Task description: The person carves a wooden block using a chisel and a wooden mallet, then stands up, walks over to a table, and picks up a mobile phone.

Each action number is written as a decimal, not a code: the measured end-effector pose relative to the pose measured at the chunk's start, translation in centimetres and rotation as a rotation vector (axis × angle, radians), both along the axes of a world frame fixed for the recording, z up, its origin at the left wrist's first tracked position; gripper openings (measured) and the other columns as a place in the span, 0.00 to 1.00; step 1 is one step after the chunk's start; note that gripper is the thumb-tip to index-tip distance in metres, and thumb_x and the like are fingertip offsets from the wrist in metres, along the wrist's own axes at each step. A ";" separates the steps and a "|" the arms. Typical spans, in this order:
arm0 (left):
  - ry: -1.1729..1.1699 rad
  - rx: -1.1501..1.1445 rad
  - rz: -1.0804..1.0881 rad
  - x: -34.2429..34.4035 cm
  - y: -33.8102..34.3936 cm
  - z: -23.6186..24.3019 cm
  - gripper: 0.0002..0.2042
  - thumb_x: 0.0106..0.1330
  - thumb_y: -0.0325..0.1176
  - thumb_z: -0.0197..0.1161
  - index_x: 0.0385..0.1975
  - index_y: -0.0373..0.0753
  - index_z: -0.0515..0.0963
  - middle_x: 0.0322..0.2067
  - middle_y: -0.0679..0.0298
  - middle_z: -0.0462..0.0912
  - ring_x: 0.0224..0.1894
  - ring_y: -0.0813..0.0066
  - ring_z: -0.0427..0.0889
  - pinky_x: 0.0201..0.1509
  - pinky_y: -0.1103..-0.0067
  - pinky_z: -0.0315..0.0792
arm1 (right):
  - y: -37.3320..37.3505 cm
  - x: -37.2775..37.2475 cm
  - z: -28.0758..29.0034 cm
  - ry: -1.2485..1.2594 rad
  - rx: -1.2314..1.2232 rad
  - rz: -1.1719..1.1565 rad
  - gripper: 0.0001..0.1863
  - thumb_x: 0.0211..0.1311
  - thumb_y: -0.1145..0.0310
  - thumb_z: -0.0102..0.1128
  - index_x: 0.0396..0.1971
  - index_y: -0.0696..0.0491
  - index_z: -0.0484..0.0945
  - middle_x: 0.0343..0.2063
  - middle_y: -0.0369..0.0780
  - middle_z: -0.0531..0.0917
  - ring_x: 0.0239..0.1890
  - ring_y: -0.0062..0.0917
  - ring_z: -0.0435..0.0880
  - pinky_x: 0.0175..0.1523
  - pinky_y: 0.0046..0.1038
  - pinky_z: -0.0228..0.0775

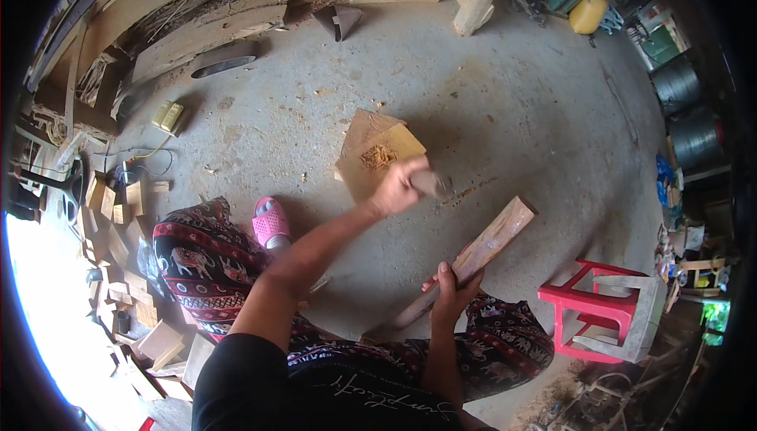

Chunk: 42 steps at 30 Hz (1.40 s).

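You're gripping the wood strip [481,251] w/ right hand [451,289], left hand [400,186] fisted round a blade [432,184] over the block [377,155]; few shavings there, trimming looks barely started.

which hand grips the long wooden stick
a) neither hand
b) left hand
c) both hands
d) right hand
d: the right hand is wrapped around the long wooden stick, while the left hand is raised over the flat wood block, gripping a small tool.
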<state>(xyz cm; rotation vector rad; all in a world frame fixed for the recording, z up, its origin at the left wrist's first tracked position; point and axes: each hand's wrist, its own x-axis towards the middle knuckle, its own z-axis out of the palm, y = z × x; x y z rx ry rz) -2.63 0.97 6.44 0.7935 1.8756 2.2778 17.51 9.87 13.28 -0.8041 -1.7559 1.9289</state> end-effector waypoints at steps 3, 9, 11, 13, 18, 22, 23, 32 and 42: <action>0.280 -0.223 0.050 1.8 1.2 -1.8 0.13 0.45 0.16 0.63 0.31 0.39 0.73 0.30 0.60 0.77 0.38 0.60 0.79 0.41 0.68 0.71 | 0.2 0.3 -0.4 0.013 0.039 -0.025 0.34 0.57 0.74 0.58 0.62 0.61 0.52 0.25 0.41 0.73 0.20 0.23 0.72 0.21 0.24 0.71; 0.410 -0.320 -0.020 2.1 2.0 -2.8 0.16 0.39 0.17 0.61 0.29 0.38 0.69 0.28 0.59 0.73 0.36 0.53 0.74 0.41 0.65 0.65 | 0.9 1.1 -0.8 0.033 0.048 -0.017 0.34 0.57 0.73 0.59 0.61 0.62 0.53 0.25 0.41 0.73 0.19 0.23 0.72 0.21 0.25 0.70; 0.411 -0.295 -0.011 2.1 1.9 -2.7 0.16 0.39 0.17 0.62 0.29 0.38 0.69 0.28 0.59 0.73 0.36 0.53 0.74 0.41 0.65 0.65 | 1.0 1.3 -0.5 0.006 0.023 -0.044 0.38 0.56 0.75 0.59 0.64 0.61 0.49 0.33 0.43 0.72 0.23 0.24 0.73 0.23 0.25 0.71; 0.399 -0.301 -0.009 2.0 1.8 -2.6 0.16 0.39 0.16 0.62 0.29 0.39 0.69 0.28 0.59 0.73 0.36 0.53 0.74 0.41 0.65 0.65 | 0.9 1.5 0.0 -0.011 -0.005 -0.038 0.41 0.56 0.78 0.59 0.67 0.59 0.45 0.41 0.45 0.71 0.28 0.24 0.74 0.24 0.25 0.73; 0.387 -0.307 -0.032 1.8 1.8 -2.4 0.16 0.39 0.17 0.62 0.29 0.39 0.69 0.28 0.59 0.73 0.37 0.54 0.74 0.41 0.65 0.65 | 1.0 1.9 0.8 0.101 0.048 -0.103 0.32 0.55 0.77 0.58 0.58 0.61 0.54 0.32 0.43 0.74 0.26 0.24 0.75 0.25 0.25 0.73; 0.405 -0.286 -0.029 1.8 1.9 -2.5 0.16 0.40 0.17 0.62 0.30 0.39 0.69 0.28 0.59 0.73 0.37 0.53 0.74 0.40 0.65 0.65 | 1.7 2.6 -0.1 0.063 0.169 -0.137 0.27 0.54 0.72 0.59 0.54 0.63 0.63 0.40 0.42 0.73 0.30 0.23 0.75 0.35 0.27 0.71; 0.402 -0.293 -0.034 1.8 2.0 -2.5 0.16 0.40 0.17 0.63 0.29 0.39 0.69 0.28 0.59 0.73 0.37 0.54 0.74 0.39 0.65 0.66 | 1.9 2.9 -0.5 0.233 0.161 -0.035 0.26 0.54 0.71 0.60 0.52 0.63 0.63 0.39 0.43 0.74 0.30 0.23 0.75 0.35 0.27 0.72; 0.356 -0.257 -0.031 1.2 1.4 -2.4 0.14 0.42 0.19 0.63 0.29 0.39 0.70 0.28 0.59 0.73 0.37 0.54 0.74 0.38 0.65 0.66 | -0.3 2.7 -2.6 -0.018 0.159 0.055 0.19 0.55 0.72 0.62 0.44 0.63 0.66 0.26 0.36 0.76 0.24 0.22 0.77 0.41 0.28 0.71; 0.398 -0.281 -0.010 1.3 2.0 -3.6 0.13 0.41 0.18 0.63 0.28 0.39 0.71 0.27 0.60 0.74 0.36 0.55 0.75 0.39 0.66 0.67 | -1.3 2.9 -5.9 0.246 -0.014 -0.131 0.27 0.60 0.71 0.56 0.55 0.58 0.55 0.28 0.42 0.72 0.22 0.23 0.73 0.26 0.24 0.71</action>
